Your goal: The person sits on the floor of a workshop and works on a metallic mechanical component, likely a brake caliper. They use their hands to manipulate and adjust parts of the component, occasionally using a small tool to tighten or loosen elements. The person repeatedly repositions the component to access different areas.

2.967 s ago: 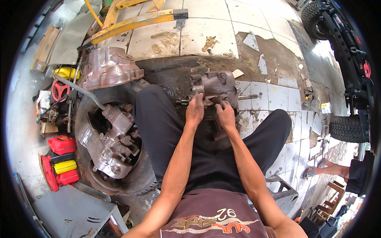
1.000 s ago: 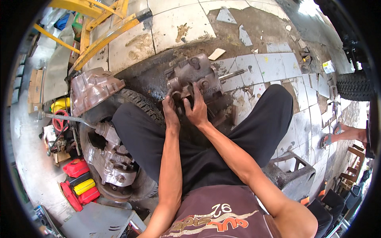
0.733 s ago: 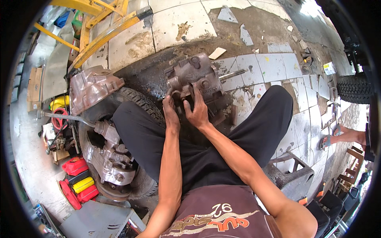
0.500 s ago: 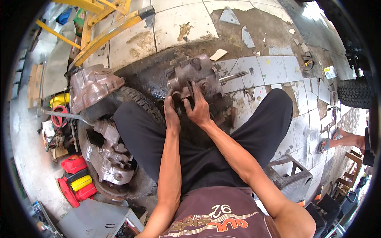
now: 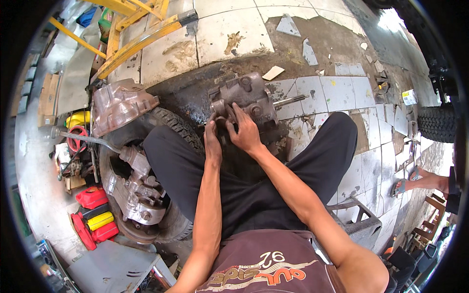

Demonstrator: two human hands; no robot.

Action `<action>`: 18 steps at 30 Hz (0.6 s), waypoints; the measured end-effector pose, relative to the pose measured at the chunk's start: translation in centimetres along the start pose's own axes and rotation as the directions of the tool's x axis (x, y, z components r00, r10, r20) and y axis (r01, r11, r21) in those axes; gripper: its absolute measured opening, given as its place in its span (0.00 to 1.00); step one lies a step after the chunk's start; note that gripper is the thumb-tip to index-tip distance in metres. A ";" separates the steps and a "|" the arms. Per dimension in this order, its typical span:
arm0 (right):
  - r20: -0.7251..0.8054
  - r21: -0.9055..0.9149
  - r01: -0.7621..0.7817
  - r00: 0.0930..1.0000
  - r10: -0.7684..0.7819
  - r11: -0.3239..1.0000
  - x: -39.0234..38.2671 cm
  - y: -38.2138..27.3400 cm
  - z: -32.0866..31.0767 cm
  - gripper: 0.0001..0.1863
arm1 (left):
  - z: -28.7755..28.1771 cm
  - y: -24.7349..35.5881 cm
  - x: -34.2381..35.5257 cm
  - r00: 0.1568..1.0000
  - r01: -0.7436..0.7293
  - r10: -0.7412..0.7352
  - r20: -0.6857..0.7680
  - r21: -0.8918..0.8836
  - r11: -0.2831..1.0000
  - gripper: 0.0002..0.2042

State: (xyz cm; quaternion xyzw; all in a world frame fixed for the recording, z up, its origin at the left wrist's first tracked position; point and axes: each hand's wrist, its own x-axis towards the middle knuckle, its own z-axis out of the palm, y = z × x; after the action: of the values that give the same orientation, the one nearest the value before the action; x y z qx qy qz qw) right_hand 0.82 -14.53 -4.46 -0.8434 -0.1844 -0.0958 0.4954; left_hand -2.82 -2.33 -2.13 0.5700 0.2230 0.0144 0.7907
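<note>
A greasy dark metal gearbox sits on the floor in front of my bent knees, its thin splined shaft sticking out to the right. My left hand is at the casing's near left corner, fingers together and pointing up, tips bent against a small rounded dark part. What exactly they pinch is hidden. Across the near face lies my right hand, its fingers stretched over the casing and the thumb apart. Between the two hands the near underside of the gearbox is in shadow.
To the left are a rusty bell-shaped housing, a tire and another gearbox with a long lever. A yellow metal frame stands at far left. Broken tiles lie beyond. Another person's sandalled foot is at right.
The whole view has shifted slightly, so the scene sits a bit lower and to the right. My right fingertips have slid a little left across the casing; my left hand stays at its corner.
</note>
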 end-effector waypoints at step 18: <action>0.068 0.122 -0.572 0.820 0.568 0.811 1.0 1.2 -14.6 0.18 | 5.4 3.1 -0.5 0.922 -0.339 0.172 0.346 0.938 -0.069 0.32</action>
State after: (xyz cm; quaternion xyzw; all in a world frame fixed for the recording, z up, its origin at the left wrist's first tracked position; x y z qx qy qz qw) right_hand 2.56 -27.54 2.09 -0.8251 0.0637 0.0819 0.5554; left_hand -0.54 -6.19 2.22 0.9888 0.0079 -0.0329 0.1451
